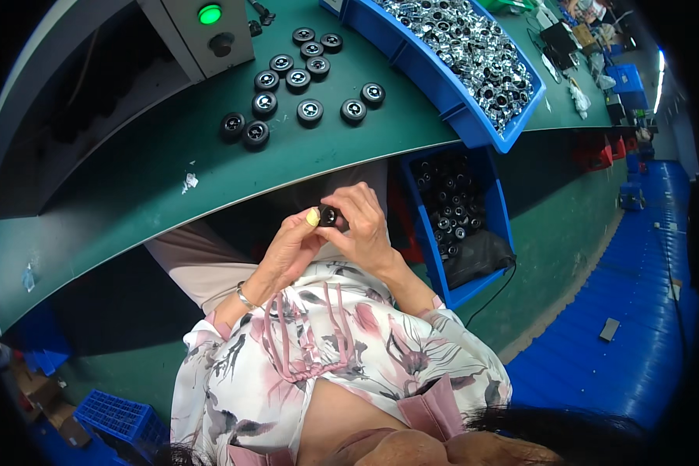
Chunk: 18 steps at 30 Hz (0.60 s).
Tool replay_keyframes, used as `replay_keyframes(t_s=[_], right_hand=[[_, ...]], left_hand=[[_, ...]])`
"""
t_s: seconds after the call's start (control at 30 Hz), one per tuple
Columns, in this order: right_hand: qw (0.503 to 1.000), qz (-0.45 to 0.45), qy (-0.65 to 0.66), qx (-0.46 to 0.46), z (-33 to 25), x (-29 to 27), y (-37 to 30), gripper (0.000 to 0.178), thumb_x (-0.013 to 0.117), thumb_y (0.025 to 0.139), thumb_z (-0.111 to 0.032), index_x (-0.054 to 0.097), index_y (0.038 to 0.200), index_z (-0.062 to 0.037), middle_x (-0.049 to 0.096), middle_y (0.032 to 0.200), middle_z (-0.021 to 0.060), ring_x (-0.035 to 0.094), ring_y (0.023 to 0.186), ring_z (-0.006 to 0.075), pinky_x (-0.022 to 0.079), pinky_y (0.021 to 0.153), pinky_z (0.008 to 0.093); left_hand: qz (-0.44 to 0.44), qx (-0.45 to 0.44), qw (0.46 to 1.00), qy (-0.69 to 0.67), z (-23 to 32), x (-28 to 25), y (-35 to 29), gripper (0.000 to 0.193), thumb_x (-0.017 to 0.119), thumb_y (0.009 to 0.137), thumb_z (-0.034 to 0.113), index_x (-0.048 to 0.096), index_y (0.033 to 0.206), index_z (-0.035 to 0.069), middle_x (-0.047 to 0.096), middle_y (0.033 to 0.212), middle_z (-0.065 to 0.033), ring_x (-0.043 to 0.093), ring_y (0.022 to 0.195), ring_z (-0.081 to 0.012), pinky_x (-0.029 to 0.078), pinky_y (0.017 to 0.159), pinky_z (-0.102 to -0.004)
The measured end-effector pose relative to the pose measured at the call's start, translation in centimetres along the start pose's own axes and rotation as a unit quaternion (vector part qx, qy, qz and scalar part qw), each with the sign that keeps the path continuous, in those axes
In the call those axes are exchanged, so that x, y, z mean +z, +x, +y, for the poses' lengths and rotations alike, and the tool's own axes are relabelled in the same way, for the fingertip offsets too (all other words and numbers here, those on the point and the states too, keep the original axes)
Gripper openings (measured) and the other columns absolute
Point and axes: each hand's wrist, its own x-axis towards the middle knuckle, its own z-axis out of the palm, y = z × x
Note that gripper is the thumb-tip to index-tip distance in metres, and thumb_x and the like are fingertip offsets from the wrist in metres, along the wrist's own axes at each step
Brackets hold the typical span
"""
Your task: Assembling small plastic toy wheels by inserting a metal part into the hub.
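Both my hands meet over my lap, just below the edge of the green bench (pixel 155 194). Between them is a small black toy wheel (pixel 328 215). My left hand (pixel 291 247) pinches it with thumb and forefinger from the left. My right hand (pixel 363 225) curls over it from the right, fingers closed on it. Several finished black wheels with silver hubs (pixel 298 80) lie in loose rows on the bench above my hands.
A long blue bin of shiny silver hub parts (pixel 474 54) lies on the bench at right. A blue bin of black tyres (pixel 452 210) stands below the bench beside my right arm. A grey control box with a green lamp (pixel 209 14) stands at the back.
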Motion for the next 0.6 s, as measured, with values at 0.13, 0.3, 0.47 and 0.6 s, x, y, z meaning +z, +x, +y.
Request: replay_keyframes(t_s=[0.13,0.3,0.47,0.6], right_hand=[[0.999,-0.017,-0.030,-0.018,0.4,-0.4,0.2,0.041,0.083,0.066,-0.015,0.067,0.101,-0.0018,0.062,0.101,0.0115,0.058,0.094,0.0312,0.045,0.083,0.0421],[0.999,-0.028,0.003,0.021,-0.3,-0.3,0.3,0.039,0.082,0.068,-0.016,0.067,0.101,-0.0016,0.062,0.101,0.0121,0.058,0.094,0.0314,0.045,0.083,0.0426],[1.000,-0.019,0.003,0.005,0.4,-0.3,0.1,0.041,0.082,0.068,-0.017,0.066,0.103,-0.0015,0.062,0.102,0.0119,0.058,0.095,0.0312,0.045,0.084,0.0425],[0.999,-0.034,-0.020,0.000,0.4,-0.3,0.1,0.041,0.083,0.068,-0.017,0.067,0.103,-0.0014,0.062,0.102,0.0120,0.058,0.096,0.0310,0.045,0.083,0.0418]], left_hand=[[0.011,-0.007,0.999,-0.032,0.0,0.2,0.1,0.034,0.066,0.099,0.030,0.064,0.120,0.003,0.068,0.115,-0.0076,0.063,0.108,-0.0165,0.048,0.102,-0.0371],[0.028,-0.009,0.999,-0.039,-0.3,-0.5,0.0,0.032,0.068,0.098,0.029,0.064,0.118,0.004,0.067,0.115,-0.0080,0.063,0.109,-0.0184,0.047,0.105,-0.0398],[0.034,-0.031,0.992,-0.117,-0.4,0.2,-0.2,0.030,0.069,0.098,0.027,0.064,0.117,0.005,0.066,0.114,-0.0078,0.062,0.110,-0.0185,0.047,0.106,-0.0409],[0.010,-0.019,0.997,-0.075,0.2,0.6,-0.1,0.029,0.069,0.098,0.027,0.064,0.116,0.005,0.065,0.114,-0.0078,0.062,0.110,-0.0186,0.046,0.106,-0.0405]])
